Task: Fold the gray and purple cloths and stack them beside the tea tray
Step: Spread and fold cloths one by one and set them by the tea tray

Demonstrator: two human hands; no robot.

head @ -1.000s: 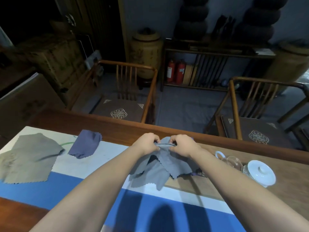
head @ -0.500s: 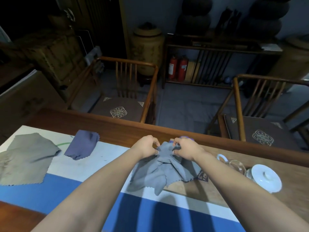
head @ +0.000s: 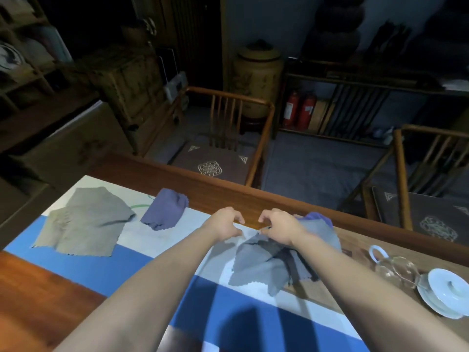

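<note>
1. Both hands are out over the far side of the table [head: 50, 288], close together but not touching each other.
2. The right hand [head: 279, 228] has its fingers curled, pinching the top edge of the gray cloth [head: 264, 268]. That cloth hangs in a rumpled heap under the wrist, half on the blue-and-white mat [head: 142, 262], half on the tea tray [head: 355, 295].
3. The left hand [head: 224, 224] sits just left of the gray cloth with fingers curled in. Can't tell if it has any fabric in them; looks like it's gripping nothing.
4. A purple cloth [head: 317, 216] peeks out behind the right hand, touching the gray one at the far edge.
5. Another purple cloth [head: 165, 212], folded over, lies on the mat to the left, well apart from the hands.
6. Further left is a tan-gray cloth [head: 83, 224], lying flat-ish on the mat.
7. On the tray's right end: a glass pitcher [head: 396, 269] and beside it a white lidded cup [head: 449, 290] on a saucer.
</note>
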